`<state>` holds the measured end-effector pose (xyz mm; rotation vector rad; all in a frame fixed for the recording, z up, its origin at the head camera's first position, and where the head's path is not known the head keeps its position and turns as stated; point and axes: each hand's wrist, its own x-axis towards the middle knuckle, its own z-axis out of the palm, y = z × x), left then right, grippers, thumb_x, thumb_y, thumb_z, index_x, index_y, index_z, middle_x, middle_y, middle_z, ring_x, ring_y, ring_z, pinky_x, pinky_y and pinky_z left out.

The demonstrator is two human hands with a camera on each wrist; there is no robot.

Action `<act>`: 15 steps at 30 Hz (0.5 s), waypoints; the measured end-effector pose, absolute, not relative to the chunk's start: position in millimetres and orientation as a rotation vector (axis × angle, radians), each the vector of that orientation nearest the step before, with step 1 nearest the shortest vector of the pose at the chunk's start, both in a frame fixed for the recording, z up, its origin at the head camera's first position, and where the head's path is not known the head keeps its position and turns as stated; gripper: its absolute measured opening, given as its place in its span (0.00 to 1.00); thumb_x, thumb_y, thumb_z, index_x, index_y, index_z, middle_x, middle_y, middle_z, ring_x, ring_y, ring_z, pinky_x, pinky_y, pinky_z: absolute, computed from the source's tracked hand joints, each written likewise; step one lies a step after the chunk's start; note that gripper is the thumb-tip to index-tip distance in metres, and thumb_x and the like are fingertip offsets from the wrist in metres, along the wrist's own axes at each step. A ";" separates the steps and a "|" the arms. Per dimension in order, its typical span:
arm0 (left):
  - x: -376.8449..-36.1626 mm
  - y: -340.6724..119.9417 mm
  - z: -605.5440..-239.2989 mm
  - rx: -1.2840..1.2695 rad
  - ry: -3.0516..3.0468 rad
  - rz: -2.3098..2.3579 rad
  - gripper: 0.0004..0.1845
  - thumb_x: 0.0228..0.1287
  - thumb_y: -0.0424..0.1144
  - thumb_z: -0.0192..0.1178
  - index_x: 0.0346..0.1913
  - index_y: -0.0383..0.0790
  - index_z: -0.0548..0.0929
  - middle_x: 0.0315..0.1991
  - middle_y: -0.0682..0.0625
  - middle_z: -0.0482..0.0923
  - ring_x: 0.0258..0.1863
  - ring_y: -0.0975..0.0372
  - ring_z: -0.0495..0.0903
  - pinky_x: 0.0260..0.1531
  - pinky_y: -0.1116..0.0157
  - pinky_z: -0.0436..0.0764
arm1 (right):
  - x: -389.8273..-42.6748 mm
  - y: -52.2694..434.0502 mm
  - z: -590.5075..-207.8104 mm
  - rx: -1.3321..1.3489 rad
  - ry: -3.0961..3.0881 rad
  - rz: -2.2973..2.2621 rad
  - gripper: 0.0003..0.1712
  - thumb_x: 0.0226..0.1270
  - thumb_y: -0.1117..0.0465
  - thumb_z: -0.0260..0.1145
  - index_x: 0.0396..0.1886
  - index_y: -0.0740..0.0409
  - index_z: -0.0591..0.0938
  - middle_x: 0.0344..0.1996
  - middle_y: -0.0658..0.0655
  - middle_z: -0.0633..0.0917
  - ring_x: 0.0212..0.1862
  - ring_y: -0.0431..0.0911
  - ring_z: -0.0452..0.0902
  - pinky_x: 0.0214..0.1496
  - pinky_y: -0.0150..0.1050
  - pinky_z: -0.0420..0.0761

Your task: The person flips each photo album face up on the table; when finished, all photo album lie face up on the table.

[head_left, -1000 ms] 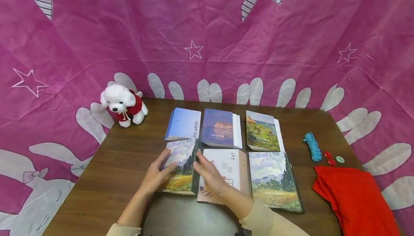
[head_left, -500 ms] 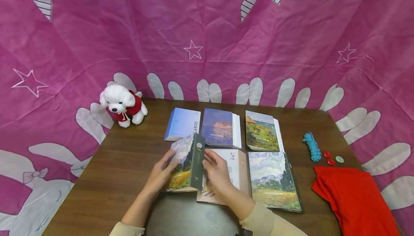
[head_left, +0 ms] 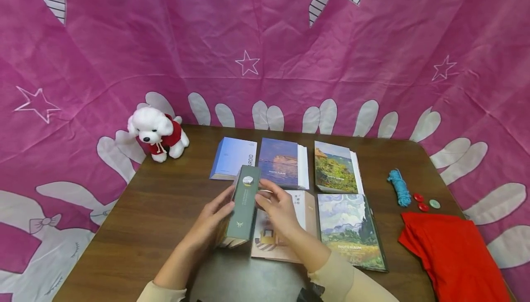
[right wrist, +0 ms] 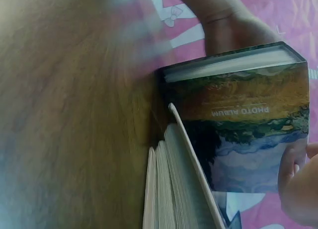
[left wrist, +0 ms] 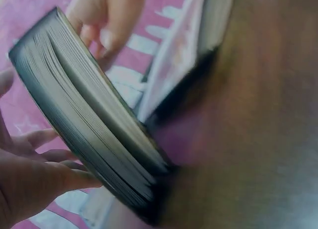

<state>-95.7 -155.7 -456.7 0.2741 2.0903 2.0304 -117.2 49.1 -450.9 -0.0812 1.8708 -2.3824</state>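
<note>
A thick photo album (head_left: 244, 205) with a green spine is held tipped up, its spine facing the head camera. My left hand (head_left: 207, 221) holds its left side, thumb near the spine. On the other side, my right hand (head_left: 283, 210) grips the album's right cover, fingers bent near the top. The right wrist view shows its cover, a painted landscape (right wrist: 243, 110) lettered PHOTO ALBUM; in the left wrist view its page edges (left wrist: 89, 110) show. Just right of it lies a pale pinkish album (head_left: 304, 200) with house drawings, partly hidden by my right hand.
Behind stand a blue POLAROID album (head_left: 235, 157), a purple sea album (head_left: 279, 161) and a garden album (head_left: 336, 168). A matching landscape album (head_left: 348, 228) lies right. Farther right are blue yarn (head_left: 400, 188), several buttons (head_left: 423, 207) and red cloth (head_left: 451, 251). A plush dog (head_left: 157, 134) sits back left.
The photo album has turned from lying cover-up to standing tipped with its green spine facing up. Both hands have stayed on it, shifting slightly with the turn.
</note>
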 end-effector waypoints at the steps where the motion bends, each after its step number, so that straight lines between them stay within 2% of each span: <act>1: -95.5 -156.7 -453.8 0.305 2.073 2.033 0.33 0.76 0.38 0.54 0.79 0.33 0.57 0.78 0.32 0.53 0.71 0.41 0.62 0.58 0.55 0.79 | -117.0 47.2 -449.9 -0.088 1.863 -2.381 0.29 0.70 0.73 0.64 0.69 0.69 0.71 0.63 0.66 0.76 0.54 0.45 0.80 0.54 0.42 0.84; 3: -95.4 -160.2 -449.8 0.322 2.072 2.023 0.35 0.74 0.36 0.57 0.79 0.34 0.57 0.77 0.32 0.54 0.70 0.40 0.64 0.51 0.61 0.83 | -117.4 42.8 -449.3 -0.100 1.854 -2.373 0.31 0.70 0.72 0.65 0.71 0.69 0.69 0.63 0.67 0.76 0.53 0.44 0.81 0.53 0.42 0.85; 5: -95.5 -164.6 -447.4 0.313 2.061 2.024 0.37 0.73 0.35 0.59 0.79 0.35 0.56 0.78 0.33 0.54 0.71 0.41 0.63 0.49 0.64 0.83 | -118.4 38.0 -448.9 -0.105 1.836 -2.366 0.32 0.70 0.71 0.65 0.72 0.69 0.68 0.61 0.67 0.77 0.50 0.43 0.81 0.53 0.42 0.85; 7: -94.8 -169.7 -446.5 0.294 2.038 2.046 0.36 0.74 0.35 0.57 0.79 0.35 0.56 0.77 0.33 0.55 0.68 0.43 0.67 0.50 0.64 0.83 | -119.7 32.9 -448.7 -0.116 1.829 -2.352 0.32 0.71 0.70 0.66 0.72 0.68 0.68 0.59 0.66 0.78 0.48 0.42 0.82 0.53 0.43 0.85; 11: -91.5 -178.0 -444.2 0.216 1.959 2.131 0.34 0.76 0.34 0.54 0.79 0.34 0.56 0.75 0.31 0.57 0.54 0.54 0.80 0.45 0.63 0.85 | -123.0 24.4 -450.9 -0.175 1.846 -2.290 0.32 0.72 0.66 0.66 0.72 0.67 0.68 0.59 0.67 0.79 0.50 0.46 0.83 0.54 0.46 0.85; 14: -89.7 -182.8 -440.7 0.116 1.877 2.212 0.33 0.76 0.33 0.52 0.80 0.37 0.56 0.74 0.32 0.56 0.43 0.61 0.83 0.40 0.63 0.86 | -125.4 19.1 -457.1 -0.190 1.912 -2.174 0.33 0.73 0.63 0.66 0.72 0.68 0.68 0.60 0.68 0.78 0.56 0.54 0.82 0.55 0.48 0.84; 15: -89.5 -184.5 -439.6 0.101 1.854 2.231 0.33 0.76 0.33 0.51 0.80 0.38 0.55 0.75 0.33 0.55 0.43 0.61 0.83 0.39 0.64 0.86 | -126.0 17.5 -459.5 -0.178 1.950 -2.121 0.33 0.73 0.61 0.67 0.72 0.68 0.68 0.61 0.69 0.78 0.58 0.56 0.80 0.56 0.49 0.84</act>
